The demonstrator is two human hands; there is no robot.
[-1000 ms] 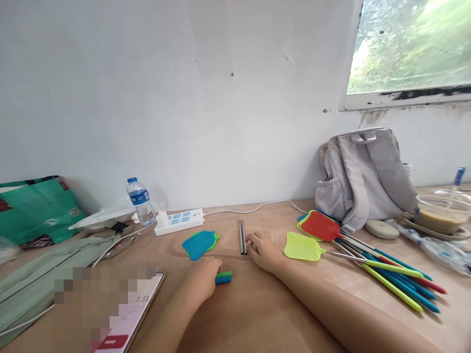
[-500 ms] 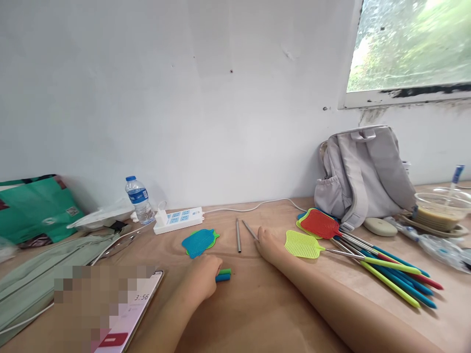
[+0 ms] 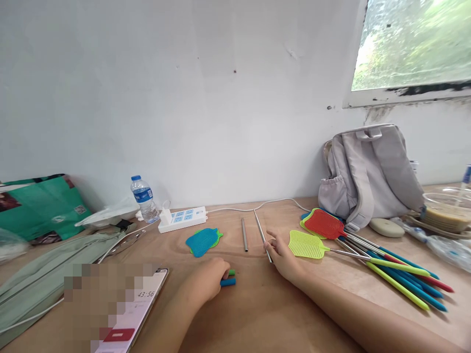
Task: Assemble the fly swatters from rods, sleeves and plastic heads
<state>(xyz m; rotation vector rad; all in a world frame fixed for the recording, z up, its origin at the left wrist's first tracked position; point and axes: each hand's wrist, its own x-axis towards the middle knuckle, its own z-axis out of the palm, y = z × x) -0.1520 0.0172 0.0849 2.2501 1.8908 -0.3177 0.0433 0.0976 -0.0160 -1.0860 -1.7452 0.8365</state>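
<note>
My left hand (image 3: 212,277) is closed over a green tube (image 3: 231,272), of which only the end shows. A blue tube (image 3: 228,282) pokes out beside it, partly hidden under the fingers. My right hand (image 3: 282,255) pinches a thin metal rod (image 3: 259,227) near its lower end, with the index finger lifted off it. A shorter, thicker metal rod (image 3: 245,235) lies to the left, apart from both hands. Beyond my left hand a blue fly swatter head (image 3: 202,241) rests on a green one. A yellow-green swatter head (image 3: 306,244) lies just right of my right hand.
Several assembled fly swatters with coloured handles (image 3: 405,277) are piled at right, a red head (image 3: 324,224) on top. Behind stand a grey backpack (image 3: 368,176), a power strip (image 3: 183,219) and a water bottle (image 3: 144,198). A phone (image 3: 147,304) and a cup (image 3: 447,211) flank the workspace.
The thin rod has turned and shifted up and right, and more of its length shows. My right hand has opened slightly and moved down. The blue tube sits lower, away from the green one.
</note>
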